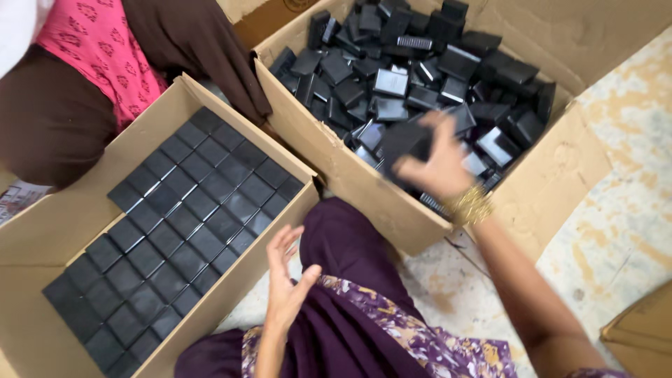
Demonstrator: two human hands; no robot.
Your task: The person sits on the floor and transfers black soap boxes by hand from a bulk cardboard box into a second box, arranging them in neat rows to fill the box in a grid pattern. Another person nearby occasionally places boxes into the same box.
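Worn concrete floor carried two cardboard cartons of small black boxes.
Right hand (437, 164) fingers clamped a blurred black box (404, 143), seemingly light, rigid, best gripped by its edges; left hand (285, 280) open, empty.

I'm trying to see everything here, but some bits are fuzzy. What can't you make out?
- Head view: the right hand is motion-blurred, so its grip on the black box is unclear.
- The heap's lower pieces lie hidden under the loose black boxes in the right carton.
- Layers below the packed black boxes in the left carton are covered.
- The seated person is cut off by the top edge.
- The left hand is open and empty.
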